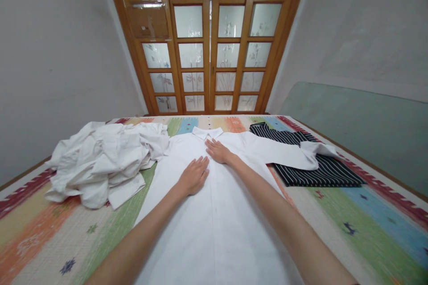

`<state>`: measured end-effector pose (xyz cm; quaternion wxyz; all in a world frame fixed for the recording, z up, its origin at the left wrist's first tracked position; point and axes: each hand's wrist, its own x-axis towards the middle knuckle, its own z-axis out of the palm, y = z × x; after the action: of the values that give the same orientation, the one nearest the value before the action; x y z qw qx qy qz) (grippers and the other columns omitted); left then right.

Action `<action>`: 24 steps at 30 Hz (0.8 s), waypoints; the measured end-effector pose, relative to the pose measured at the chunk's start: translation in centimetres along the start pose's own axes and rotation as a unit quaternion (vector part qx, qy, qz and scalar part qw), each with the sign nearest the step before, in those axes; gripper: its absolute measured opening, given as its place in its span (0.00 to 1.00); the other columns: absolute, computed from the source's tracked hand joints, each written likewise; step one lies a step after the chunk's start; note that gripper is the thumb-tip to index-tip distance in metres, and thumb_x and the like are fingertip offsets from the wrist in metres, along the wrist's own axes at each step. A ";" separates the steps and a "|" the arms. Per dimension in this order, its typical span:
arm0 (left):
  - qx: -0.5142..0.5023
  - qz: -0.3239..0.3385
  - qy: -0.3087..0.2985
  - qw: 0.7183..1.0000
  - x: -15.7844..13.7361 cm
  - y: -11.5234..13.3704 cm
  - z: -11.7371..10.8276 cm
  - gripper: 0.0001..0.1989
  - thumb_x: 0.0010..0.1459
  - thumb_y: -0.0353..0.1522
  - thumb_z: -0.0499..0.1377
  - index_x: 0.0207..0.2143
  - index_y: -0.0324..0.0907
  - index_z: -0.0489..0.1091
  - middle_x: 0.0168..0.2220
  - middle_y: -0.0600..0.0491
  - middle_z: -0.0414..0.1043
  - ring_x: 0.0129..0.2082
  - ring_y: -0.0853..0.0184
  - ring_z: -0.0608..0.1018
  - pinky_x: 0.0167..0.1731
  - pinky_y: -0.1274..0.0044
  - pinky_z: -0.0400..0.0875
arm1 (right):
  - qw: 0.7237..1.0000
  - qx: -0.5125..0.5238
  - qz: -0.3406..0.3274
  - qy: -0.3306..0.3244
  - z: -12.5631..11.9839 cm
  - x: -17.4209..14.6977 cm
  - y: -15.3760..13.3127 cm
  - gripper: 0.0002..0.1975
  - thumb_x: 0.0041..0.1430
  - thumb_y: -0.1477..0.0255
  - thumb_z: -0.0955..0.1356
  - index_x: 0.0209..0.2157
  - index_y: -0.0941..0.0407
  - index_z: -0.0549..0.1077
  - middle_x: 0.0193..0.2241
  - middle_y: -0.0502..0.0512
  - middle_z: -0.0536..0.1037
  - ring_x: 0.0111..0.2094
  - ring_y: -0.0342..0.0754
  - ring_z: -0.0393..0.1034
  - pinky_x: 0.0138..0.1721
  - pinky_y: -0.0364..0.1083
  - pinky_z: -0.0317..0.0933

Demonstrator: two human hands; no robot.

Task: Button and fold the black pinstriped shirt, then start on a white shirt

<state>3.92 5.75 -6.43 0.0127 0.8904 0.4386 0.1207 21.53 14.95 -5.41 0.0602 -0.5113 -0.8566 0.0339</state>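
A white collared shirt (pixel 214 213) lies spread flat with its collar at the far end. My left hand (pixel 194 175) rests flat on its chest, left of the front placket, fingers stretched out. Just below the collar, my right hand (pixel 218 150) lies flat with its fingers pointing left. One long sleeve reaches to the right, its cuff rumpled over a black-and-white striped folded garment (pixel 321 173). The other sleeve runs toward a white heap of cloth, where I cannot tell its end.
A heap of crumpled white garments (pixel 107 160) sits on the left. Beneath everything is a colourful striped cloth (pixel 354 227). Wooden doors with glass panes (pixel 210 53) stand beyond the far edge. A pale green panel (pixel 364 129) leans by the right wall.
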 end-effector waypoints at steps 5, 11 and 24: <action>0.010 -0.033 -0.005 0.999 -0.1 0.1 0.0 0.28 0.68 0.38 0.40 0.65 0.35 0.54 0.66 0.44 0.54 0.67 0.57 0.54 0.64 0.60 0.51 | 0.999 0.003 -0.043 0.007 0.3 -3.7 -0.5 0.29 0.71 0.65 0.51 0.66 0.66 0.53 0.67 0.66 0.49 0.68 0.55 0.40 0.66 0.55 0.40; 0.007 -0.044 -0.005 0.999 -0.2 -0.2 0.1 0.27 0.68 0.40 0.39 0.66 0.42 0.53 0.67 0.47 0.53 0.68 0.55 0.52 0.63 0.56 0.49 | 0.996 0.024 -0.084 0.002 0.0 -9.0 -2.2 0.31 0.71 0.61 0.52 0.67 0.66 0.51 0.67 0.67 0.48 0.69 0.54 0.39 0.67 0.55 0.39; 0.019 -0.004 -0.026 0.999 -2.3 -1.8 -1.2 0.28 0.68 0.43 0.40 0.66 0.44 0.54 0.67 0.47 0.52 0.68 0.57 0.52 0.64 0.58 0.49 | 0.970 0.093 -0.223 -0.019 -2.1 -19.6 -5.9 0.30 0.70 0.62 0.57 0.68 0.56 0.48 0.68 0.61 0.47 0.69 0.52 0.36 0.67 0.57 0.37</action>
<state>0.96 4.95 -5.97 0.0073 0.8915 0.4442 0.0887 25.94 -5.11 -3.99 0.0969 -0.2984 -0.9432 0.1090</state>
